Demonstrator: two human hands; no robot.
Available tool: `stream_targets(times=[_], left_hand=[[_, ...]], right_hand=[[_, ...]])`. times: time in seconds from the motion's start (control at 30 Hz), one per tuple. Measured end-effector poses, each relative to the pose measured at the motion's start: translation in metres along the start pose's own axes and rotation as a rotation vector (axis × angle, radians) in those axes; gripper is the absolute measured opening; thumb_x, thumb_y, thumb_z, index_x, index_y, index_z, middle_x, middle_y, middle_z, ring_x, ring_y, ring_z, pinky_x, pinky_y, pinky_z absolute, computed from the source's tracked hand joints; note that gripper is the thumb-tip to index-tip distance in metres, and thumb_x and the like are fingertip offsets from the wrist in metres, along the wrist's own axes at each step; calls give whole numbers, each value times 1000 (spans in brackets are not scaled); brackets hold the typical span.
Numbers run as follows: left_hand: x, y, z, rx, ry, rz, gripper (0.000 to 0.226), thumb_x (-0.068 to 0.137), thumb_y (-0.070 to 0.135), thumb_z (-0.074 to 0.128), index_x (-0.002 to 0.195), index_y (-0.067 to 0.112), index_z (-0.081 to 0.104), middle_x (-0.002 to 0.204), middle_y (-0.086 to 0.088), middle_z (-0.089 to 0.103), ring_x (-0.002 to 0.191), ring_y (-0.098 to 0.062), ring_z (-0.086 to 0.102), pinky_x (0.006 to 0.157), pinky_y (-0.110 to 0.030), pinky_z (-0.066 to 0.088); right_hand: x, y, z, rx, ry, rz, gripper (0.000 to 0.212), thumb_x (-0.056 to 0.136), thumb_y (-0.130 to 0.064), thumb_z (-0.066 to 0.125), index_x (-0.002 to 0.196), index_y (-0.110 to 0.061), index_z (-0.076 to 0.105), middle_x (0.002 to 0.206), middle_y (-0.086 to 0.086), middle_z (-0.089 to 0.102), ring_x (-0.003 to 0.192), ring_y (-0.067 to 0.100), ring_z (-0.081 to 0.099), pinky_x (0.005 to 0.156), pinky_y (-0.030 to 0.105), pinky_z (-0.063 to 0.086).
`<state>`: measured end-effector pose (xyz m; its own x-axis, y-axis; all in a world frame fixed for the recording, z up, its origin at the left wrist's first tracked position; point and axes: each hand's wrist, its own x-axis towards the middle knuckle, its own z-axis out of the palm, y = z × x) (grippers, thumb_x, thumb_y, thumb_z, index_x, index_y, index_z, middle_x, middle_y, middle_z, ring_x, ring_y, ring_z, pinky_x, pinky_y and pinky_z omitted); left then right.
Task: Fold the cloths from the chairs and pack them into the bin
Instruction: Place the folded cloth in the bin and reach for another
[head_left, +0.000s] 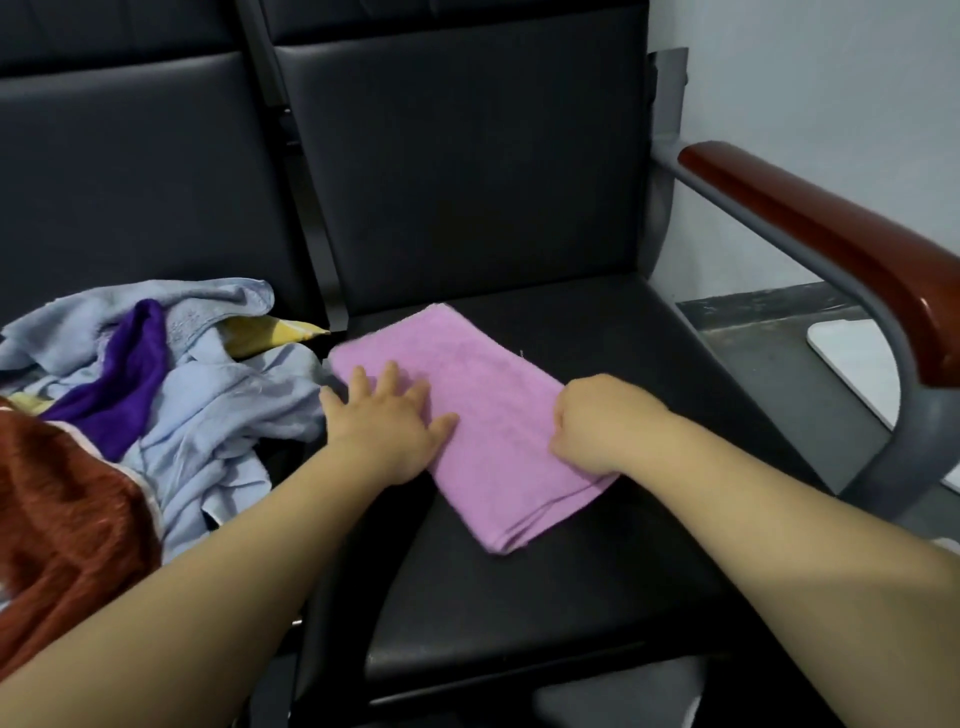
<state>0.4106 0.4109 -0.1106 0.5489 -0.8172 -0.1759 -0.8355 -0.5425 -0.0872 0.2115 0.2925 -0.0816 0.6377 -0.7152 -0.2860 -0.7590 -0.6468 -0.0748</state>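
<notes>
A pink cloth (483, 410), folded into a long rectangle, lies on the black seat of the right chair (597, 571). My left hand (387, 423) lies flat on its left edge with fingers spread. My right hand (602, 423) sits on the cloth's right edge with its fingers curled under, gripping the near right part of the cloth. On the left chair lies a heap of loose cloths: light blue (223, 410), purple (130, 374), a yellow one (270, 332) half buried, and a rust-brown one (67, 525) at the near left. No bin is in view.
The right chair has a grey metal arm with a brown wooden armrest (841, 249). A grey wall stands behind it, and a white object (852, 358) lies on the floor beyond the armrest. Black backrests (467, 166) close off the far side.
</notes>
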Motion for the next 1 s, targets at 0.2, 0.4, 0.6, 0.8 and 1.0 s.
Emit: stream_targets(times=[0.2, 0.4, 0.6, 0.8, 1.0], left_hand=[[-22, -8, -6, -605, -5, 30, 47, 95, 49, 59, 137, 30, 56, 147, -2, 35, 132, -23, 45, 110, -33, 36], [-84, -5, -13, -1302, -648, 273, 43, 78, 5, 63, 119, 16, 69, 120, -3, 66, 101, -22, 61, 84, -32, 50], [-86, -16, -16, -1378, -347, 335, 45, 70, -20, 68, 107, 5, 71, 102, -16, 73, 91, -23, 67, 84, -30, 57], [-75, -16, -29, -892, 163, 195, 10, 93, 13, 66, 84, 17, 65, 66, 0, 70, 56, -3, 59, 58, -15, 46], [-73, -55, -45, -1194, -345, 75, 12, 72, 17, 70, 69, 15, 58, 56, -8, 51, 45, -15, 44, 42, -19, 29]], right_hand=[[-18, -17, 11, 137, 15, -249, 13, 91, -24, 63, 79, -25, 63, 88, -6, 65, 86, 20, 64, 77, 39, 58], [-11, -8, 9, 349, -108, -250, 9, 83, -23, 73, 86, -32, 71, 87, -11, 71, 87, 16, 68, 79, 31, 57], [-21, 3, 1, 754, -332, -215, 36, 75, -45, 87, 106, -31, 76, 115, -12, 72, 113, 8, 64, 107, 34, 49], [-26, -14, 8, 270, -5, -216, 24, 84, -28, 75, 77, -21, 53, 83, -4, 55, 76, 22, 55, 58, 32, 39], [-26, -3, -12, 849, -240, -74, 11, 81, -12, 75, 89, -5, 73, 79, 9, 69, 71, 22, 59, 59, 29, 43]])
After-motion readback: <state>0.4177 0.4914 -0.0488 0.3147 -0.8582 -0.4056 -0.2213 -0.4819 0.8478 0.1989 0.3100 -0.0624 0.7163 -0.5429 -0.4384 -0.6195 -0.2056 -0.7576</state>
